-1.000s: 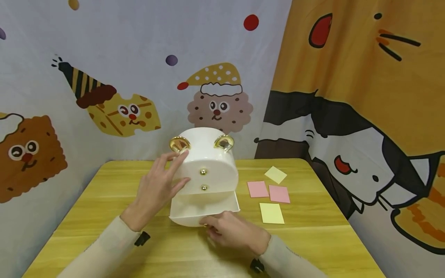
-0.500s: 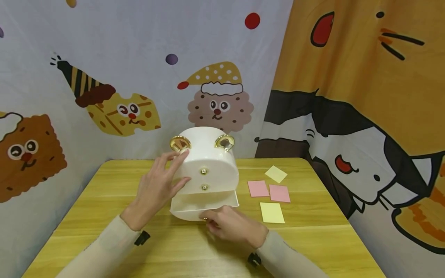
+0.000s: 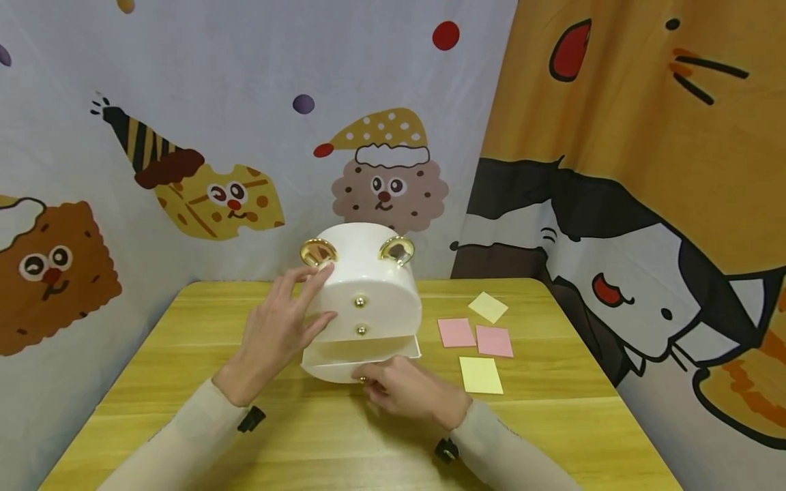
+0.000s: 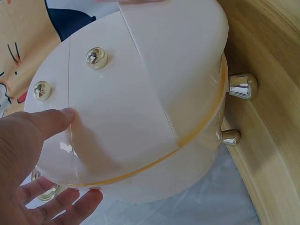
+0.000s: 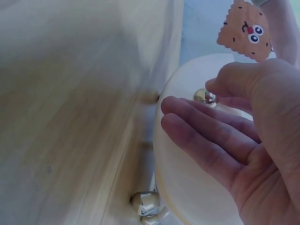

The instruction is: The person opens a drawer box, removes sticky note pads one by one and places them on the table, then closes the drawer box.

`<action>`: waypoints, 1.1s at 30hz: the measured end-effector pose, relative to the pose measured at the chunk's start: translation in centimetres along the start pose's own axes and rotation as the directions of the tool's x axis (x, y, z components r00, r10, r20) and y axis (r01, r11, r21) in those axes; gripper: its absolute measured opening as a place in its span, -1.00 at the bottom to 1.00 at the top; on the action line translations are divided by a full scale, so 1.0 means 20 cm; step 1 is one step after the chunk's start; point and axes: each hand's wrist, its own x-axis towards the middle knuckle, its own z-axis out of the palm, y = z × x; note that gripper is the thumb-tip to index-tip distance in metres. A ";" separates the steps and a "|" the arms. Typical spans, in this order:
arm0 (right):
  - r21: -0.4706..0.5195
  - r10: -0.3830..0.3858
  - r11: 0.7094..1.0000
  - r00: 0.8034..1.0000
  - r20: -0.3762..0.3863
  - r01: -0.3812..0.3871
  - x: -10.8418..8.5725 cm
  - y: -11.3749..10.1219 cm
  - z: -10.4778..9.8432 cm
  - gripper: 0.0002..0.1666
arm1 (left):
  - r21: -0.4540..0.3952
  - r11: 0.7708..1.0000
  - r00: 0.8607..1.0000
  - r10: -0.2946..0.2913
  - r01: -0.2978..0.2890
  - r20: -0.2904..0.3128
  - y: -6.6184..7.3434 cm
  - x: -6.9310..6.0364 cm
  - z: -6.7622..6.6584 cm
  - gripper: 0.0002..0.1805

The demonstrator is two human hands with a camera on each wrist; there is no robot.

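Observation:
A white rounded drawer box (image 3: 368,318) with gold ear-shaped rings stands on the table. Its bottom drawer (image 3: 328,372) sticks partly out, while the two upper drawers sit flush with their gold knobs showing. My left hand (image 3: 276,334) grips the box's left side, thumb on the front (image 4: 117,122) and fingers along the curved edge. At the bottom drawer's gold knob (image 5: 204,96), my right hand (image 3: 413,390) pinches with thumb and index finger; the other fingers extend along the drawer front in the right wrist view. The visible part of the drawer's inside shows nothing in it.
Right of the box lie two pink sticky notes (image 3: 457,333) and two yellow sticky notes (image 3: 482,376) on the wooden table (image 3: 552,423). Gold feet (image 4: 241,86) hold the box up. A cartoon-printed cloth (image 3: 245,82) hangs behind the table.
The bottom drawer has slid inward toward the box, and my right hand has moved forward with it. My left hand stays in place on the box.

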 end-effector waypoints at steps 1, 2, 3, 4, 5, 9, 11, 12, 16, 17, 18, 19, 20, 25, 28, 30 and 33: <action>-0.001 -0.002 1.000 1.000 -0.002 0.002 0.00 0.00 0.00 -0.63 | -0.002 1.000 1.000 0.000 0.000 0.000 0.00 0.00 0.00 0.03; -0.008 -0.004 1.000 1.000 -0.004 0.004 0.00 0.00 0.00 -0.64 | -0.002 1.000 1.000 0.001 -0.001 0.000 0.00 0.00 0.00 0.03; -0.007 -0.006 1.000 1.000 -0.007 0.006 0.01 0.00 0.00 -0.63 | -0.003 1.000 1.000 0.001 -0.001 0.000 0.00 0.00 0.00 0.03; -0.010 -0.006 1.000 1.000 -0.009 0.006 0.01 0.01 0.00 -0.64 | -0.004 1.000 1.000 0.001 -0.001 0.000 0.00 0.00 -0.01 0.03; -0.014 -0.007 1.000 1.000 -0.011 0.007 0.01 0.01 0.00 -0.64 | -0.005 1.000 1.000 0.001 -0.001 0.001 0.00 0.00 -0.01 0.03; -0.012 -0.002 1.000 1.000 -0.017 0.001 0.01 0.02 0.01 -0.64 | -0.007 1.000 1.000 -0.001 0.001 0.001 0.00 0.00 0.00 0.03; -0.011 0.010 1.000 1.000 -0.018 -0.010 0.01 0.02 0.01 -0.63 | -0.007 1.000 1.000 0.003 -0.003 0.001 0.00 0.00 0.00 0.03; -0.009 0.015 1.000 1.000 -0.019 -0.015 0.01 0.02 0.01 -0.63 | -0.008 1.000 1.000 0.004 -0.004 0.001 0.00 0.00 0.00 0.03; -0.009 0.023 1.000 0.999 -0.024 -0.023 0.01 0.02 0.00 -0.61 | -0.014 1.000 1.000 0.003 -0.003 0.002 0.00 0.00 0.00 0.03; -0.010 0.020 1.000 0.999 -0.027 -0.020 0.02 0.02 0.00 -0.60 | -0.015 1.000 1.000 0.001 -0.001 0.002 0.00 0.00 0.00 0.03; -0.013 0.017 1.000 0.999 -0.030 -0.017 0.02 0.02 0.00 -0.60 | -0.016 1.000 1.000 -0.001 0.001 0.002 0.00 0.00 0.00 0.03; -0.013 0.016 1.000 0.999 -0.030 -0.017 0.02 0.02 0.00 -0.60 | -0.018 1.000 1.000 -0.002 0.002 0.000 0.00 0.00 0.00 0.03; -0.014 0.017 1.000 0.999 -0.030 -0.018 0.02 0.02 0.00 -0.60 | -0.018 1.000 1.000 -0.002 0.002 -0.001 0.00 0.00 0.00 0.03; 0.003 0.039 0.999 0.999 -0.020 -0.039 0.03 0.04 0.00 -0.62 | -0.019 1.000 1.000 0.008 -0.008 -0.005 0.00 0.00 0.00 0.03; 0.002 0.050 0.999 0.999 -0.019 -0.050 0.03 0.05 0.01 -0.61 | -0.019 1.000 1.000 0.009 -0.009 -0.003 0.00 0.00 0.01 0.03; -0.004 0.057 0.998 0.998 -0.019 -0.057 0.04 0.06 0.01 -0.61 | -0.019 1.000 1.000 0.008 -0.008 -0.001 0.00 0.00 0.01 0.03; -0.003 0.068 0.998 0.998 -0.018 -0.068 0.04 0.06 0.01 -0.61 | -0.013 1.000 1.000 0.006 -0.006 -0.002 -0.01 0.00 0.01 0.03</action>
